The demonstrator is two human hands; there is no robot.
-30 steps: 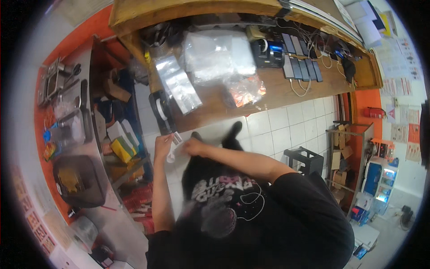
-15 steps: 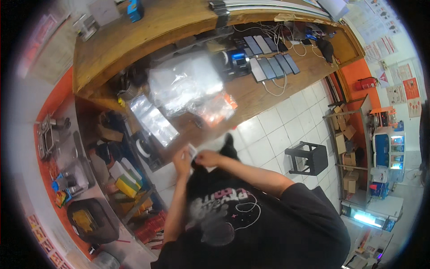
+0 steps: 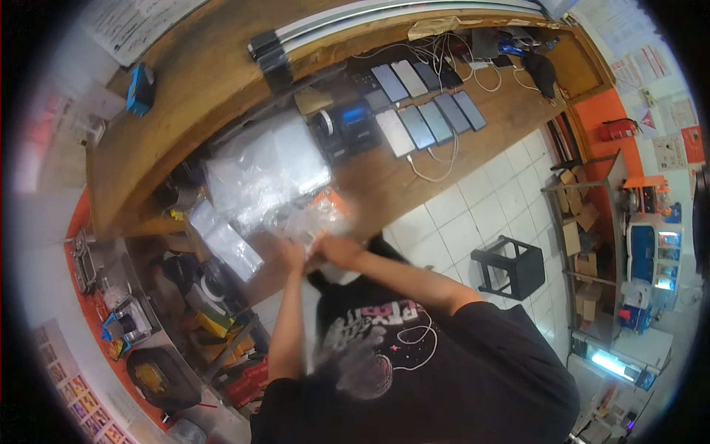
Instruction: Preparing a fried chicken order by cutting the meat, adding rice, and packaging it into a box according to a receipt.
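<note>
My left hand (image 3: 291, 255) and my right hand (image 3: 339, 252) meet at the near edge of the wooden counter (image 3: 384, 200). Both look closed around a small pale item between them, blurred and largely hidden by the fingers. Just beyond the fingertips lies a crumpled clear plastic bag (image 3: 307, 220) with an orange piece (image 3: 327, 200) beside it; whether my fingers touch the bag I cannot tell. Farther back spreads a pile of large clear plastic bags (image 3: 285, 152). To the left of my left hand is a stack of long narrow clear sleeves (image 3: 225, 240).
A black device with a blue panel (image 3: 355, 126) stands behind the bags. Several smartphones (image 3: 418, 127) lie in rows beside white charging cables (image 3: 444, 174). A black stool (image 3: 514, 265) stands on the tiled floor to the right, and a metal shelf (image 3: 584, 222) holds boxes.
Both hands have moved from in front of my shirt up toward the counter's edge and the crumpled bag. The whole view has shifted, and the counter things appear farther left.
</note>
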